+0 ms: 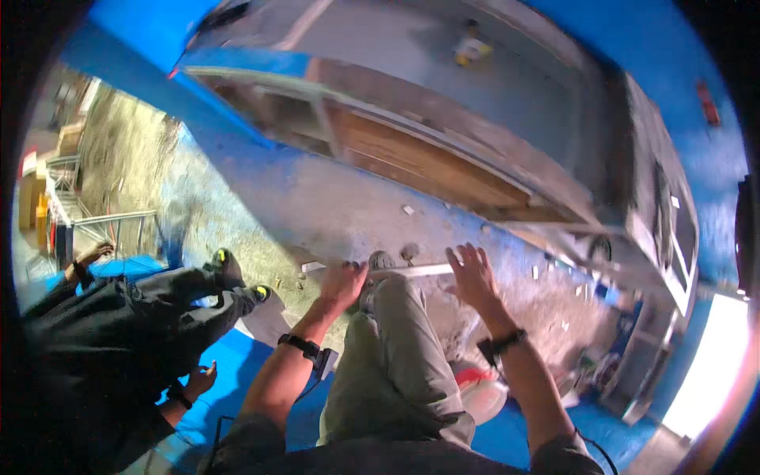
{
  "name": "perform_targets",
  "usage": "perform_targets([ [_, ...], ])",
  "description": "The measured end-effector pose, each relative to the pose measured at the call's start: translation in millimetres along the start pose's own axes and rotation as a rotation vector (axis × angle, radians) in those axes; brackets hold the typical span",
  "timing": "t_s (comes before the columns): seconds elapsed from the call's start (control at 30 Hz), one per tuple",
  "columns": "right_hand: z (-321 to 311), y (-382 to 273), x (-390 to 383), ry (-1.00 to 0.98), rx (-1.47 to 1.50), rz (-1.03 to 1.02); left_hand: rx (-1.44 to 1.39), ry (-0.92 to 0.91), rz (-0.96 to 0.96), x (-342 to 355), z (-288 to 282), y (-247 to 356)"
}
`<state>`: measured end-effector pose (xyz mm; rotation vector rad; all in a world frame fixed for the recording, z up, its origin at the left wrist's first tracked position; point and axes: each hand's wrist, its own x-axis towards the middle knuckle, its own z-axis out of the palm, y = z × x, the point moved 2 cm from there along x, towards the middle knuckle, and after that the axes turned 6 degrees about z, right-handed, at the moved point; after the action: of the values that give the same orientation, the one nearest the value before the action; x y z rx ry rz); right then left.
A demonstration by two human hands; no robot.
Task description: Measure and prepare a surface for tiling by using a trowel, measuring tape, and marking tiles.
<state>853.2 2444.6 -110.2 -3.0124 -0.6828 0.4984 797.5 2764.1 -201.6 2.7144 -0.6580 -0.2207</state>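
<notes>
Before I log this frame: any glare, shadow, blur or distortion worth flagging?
Head view: glare washes out the white patch at lower right; same view, floor bright at left, dimmer mid-frame; same view, the grey structure up top looks soft, its edges bowed by the fisheye; same view, black corners, but the left hand and right hand read clearly enough.

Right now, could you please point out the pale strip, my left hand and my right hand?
Pale strip (426, 271): head view, on the middle of its visible length.
Left hand (343, 284): head view, on the back of the hand.
Right hand (476, 283): head view, on the back of the hand.
</notes>
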Motion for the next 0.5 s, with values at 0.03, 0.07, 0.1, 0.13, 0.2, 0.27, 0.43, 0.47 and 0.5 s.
perform_targets([
  [0.03, 20.5, 24.4, -14.4, -0.188, 0.026, 0.02, 0.022, 0.01, 0.084, 15.1, -9.9, 25.2],
  [0.07, 28.9, 42.1, -34.0, -0.18, 0.039, 0.066, -0.012, -0.025, 0.122, 26.6, -16.1, 45.5],
  [0.1, 38.2, 47.8, -39.3, -0.34, 0.066, 0.113, 0.01, -0.039, 0.166, 36.6, -22.2, 48.0],
  [0.13, 56.1, 48.6, -51.3, -0.504, 0.099, 0.14, 0.036, -0.123, 0.201, 36.8, -16.4, 52.5],
  [0.2, 79.6, 81.6, -94.8, -0.374, 0.139, 0.171, 0.055, -0.203, 0.273, 67.4, -6.0, 86.1],
  [0.27, 89.7, 102.7, -126.2, -0.254, 0.234, 0.271, -0.007, -0.349, 0.211, 92.0, 2.7, 109.0],
  [0.43, 173.1, 149.2, -316.2, 0.414, -0.015, 0.351, 0.071, -0.674, 0.301, 127.2, 71.3, 263.2],
  [0.47, 178.9, 142.7, -335.7, 0.149, 0.24, 0.543, 0.082, -0.654, 0.273, 123.1, 79.6, 274.0],
  [0.5, 172.3, 152.6, -336.2, -0.098, 0.495, 0.702, 0.105, -0.606, 0.244, 138.7, 82.4, 278.9],
])
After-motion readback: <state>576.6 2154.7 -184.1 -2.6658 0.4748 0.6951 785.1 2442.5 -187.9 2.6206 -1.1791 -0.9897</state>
